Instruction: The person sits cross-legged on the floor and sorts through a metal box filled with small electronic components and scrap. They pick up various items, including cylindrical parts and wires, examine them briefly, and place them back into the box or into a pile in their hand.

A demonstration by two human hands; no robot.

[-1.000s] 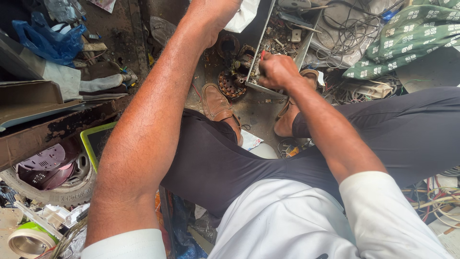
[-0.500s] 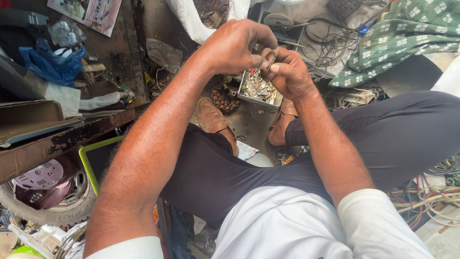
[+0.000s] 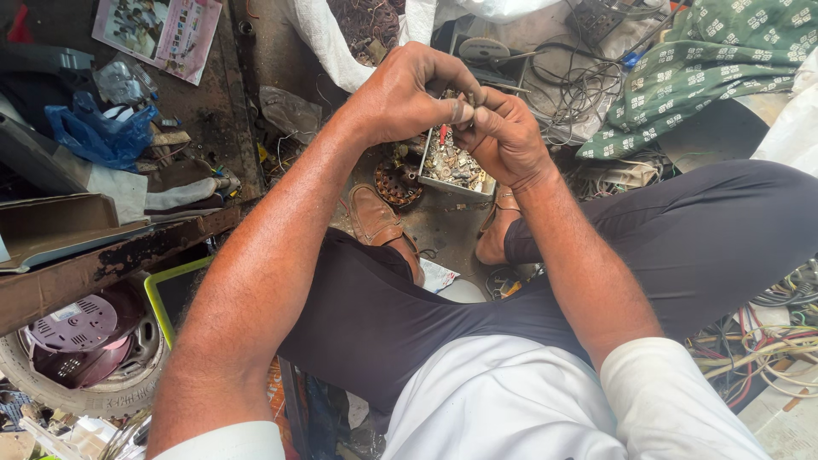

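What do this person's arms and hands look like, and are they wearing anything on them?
Both arms are bare from short white sleeves down. The forearms are hairy and sinewy. The left hand and right hand wear no gloves, and no watch, ring or band shows. The fingers look grimy from work, with short nails.

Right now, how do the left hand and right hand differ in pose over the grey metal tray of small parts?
The left hand arches from above, knuckles up, fingertips curled down; the right hand comes from below, its back turned towards the camera. The left hand sits higher in the frame, the right hand lower, nearer the grey metal tray of small parts. Both pinch at the same spot, fingertips meeting; whatever is between them is too small to tell.
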